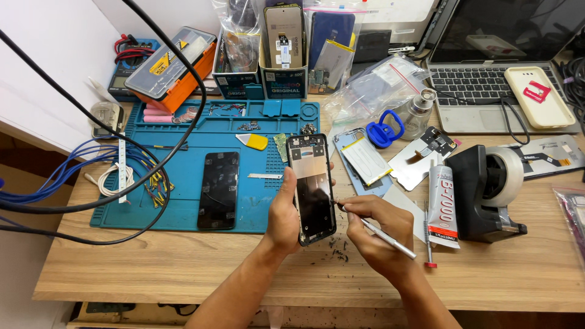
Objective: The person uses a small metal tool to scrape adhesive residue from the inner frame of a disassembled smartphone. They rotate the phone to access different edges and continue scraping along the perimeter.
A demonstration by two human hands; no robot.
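My left hand grips a black phone frame by its left edge and holds it upright over the wooden table. My right hand holds a thin silver tool like a pen, with its tip touching the frame's right edge. Small dark scraps lie on the table just below the frame. A black phone screen lies flat on the blue work mat to the left of my left hand.
A glue tube, a small red-tipped screwdriver and a black tape dispenser stand right of my hands. Phone parts, a blue suction cup, a laptop, parts boxes, an orange case and cables crowd the back and left.
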